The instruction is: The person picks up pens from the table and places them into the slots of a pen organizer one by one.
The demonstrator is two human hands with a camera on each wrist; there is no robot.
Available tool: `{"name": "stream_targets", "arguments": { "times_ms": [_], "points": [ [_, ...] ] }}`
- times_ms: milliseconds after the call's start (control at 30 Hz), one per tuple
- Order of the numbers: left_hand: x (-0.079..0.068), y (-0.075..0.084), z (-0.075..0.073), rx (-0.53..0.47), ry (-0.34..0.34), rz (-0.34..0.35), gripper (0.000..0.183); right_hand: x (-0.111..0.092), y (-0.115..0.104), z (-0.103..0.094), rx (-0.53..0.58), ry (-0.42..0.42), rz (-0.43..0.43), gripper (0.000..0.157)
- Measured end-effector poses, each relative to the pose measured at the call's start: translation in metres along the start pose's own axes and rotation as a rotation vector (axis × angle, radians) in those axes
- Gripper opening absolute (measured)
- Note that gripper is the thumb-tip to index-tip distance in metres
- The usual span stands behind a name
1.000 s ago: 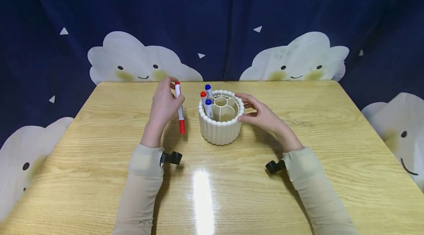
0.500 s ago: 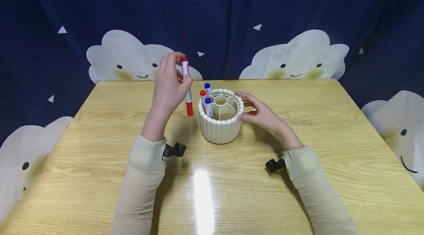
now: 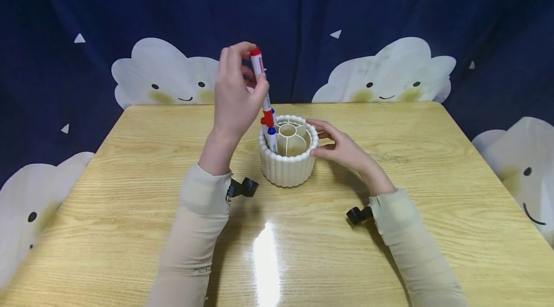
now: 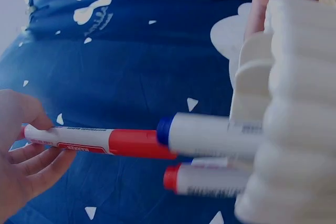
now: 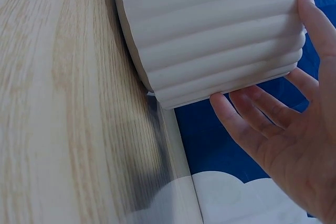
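Note:
My left hand (image 3: 238, 90) pinches a white marker with red ends (image 3: 258, 64) between thumb and fingers, raised over the left side of a cream ribbed pen holder (image 3: 287, 172). The marker stands nearly upright, its lower red end overlapping the markers in the holder in the head view. In the left wrist view, a blue-capped marker (image 4: 210, 134) and a red-capped marker (image 4: 207, 180) stick out of the holder. Another blue-capped marker (image 3: 274, 115) stands behind, partly hidden. My right hand (image 3: 342, 148) rests against the holder's right side, thumb and fingers spread along its rim.
The holder stands on a wooden table (image 3: 130, 201) and has a round centre with dividers around it. Behind the table hangs a dark blue curtain (image 3: 277, 8) with cloud prints. A black wrist camera (image 3: 244, 187) sits by each sleeve.
My left hand has lifted the red marker from the left of the holder, up and to the right, over the holder's left side. The right hand and the holder have stayed in place.

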State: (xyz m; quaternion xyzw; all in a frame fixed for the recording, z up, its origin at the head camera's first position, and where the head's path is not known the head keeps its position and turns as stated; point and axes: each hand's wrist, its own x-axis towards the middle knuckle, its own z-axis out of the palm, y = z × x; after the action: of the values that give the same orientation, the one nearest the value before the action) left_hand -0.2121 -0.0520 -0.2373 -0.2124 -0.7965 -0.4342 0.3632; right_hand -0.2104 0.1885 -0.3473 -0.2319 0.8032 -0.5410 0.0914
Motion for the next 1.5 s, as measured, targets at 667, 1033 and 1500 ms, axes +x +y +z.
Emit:
{"name": "stream_targets", "arguments": {
  "times_ms": [667,1033,1500],
  "points": [
    [-0.014,-0.016,0.037,-0.079,-0.112,0.013,0.035,-0.003,-0.004,0.003,-0.009,-0.011,-0.014,0.068],
    [-0.026,-0.03,0.046,-0.068,-0.287,0.02,0.026,-0.004,-0.004,0.003,-0.019,-0.009,-0.024,0.068],
    [-0.028,-0.029,0.048,0.094,-0.56,-0.172,0.013,-0.004,-0.004,0.002,0.002,-0.018,-0.024,0.068]
  ]
}}
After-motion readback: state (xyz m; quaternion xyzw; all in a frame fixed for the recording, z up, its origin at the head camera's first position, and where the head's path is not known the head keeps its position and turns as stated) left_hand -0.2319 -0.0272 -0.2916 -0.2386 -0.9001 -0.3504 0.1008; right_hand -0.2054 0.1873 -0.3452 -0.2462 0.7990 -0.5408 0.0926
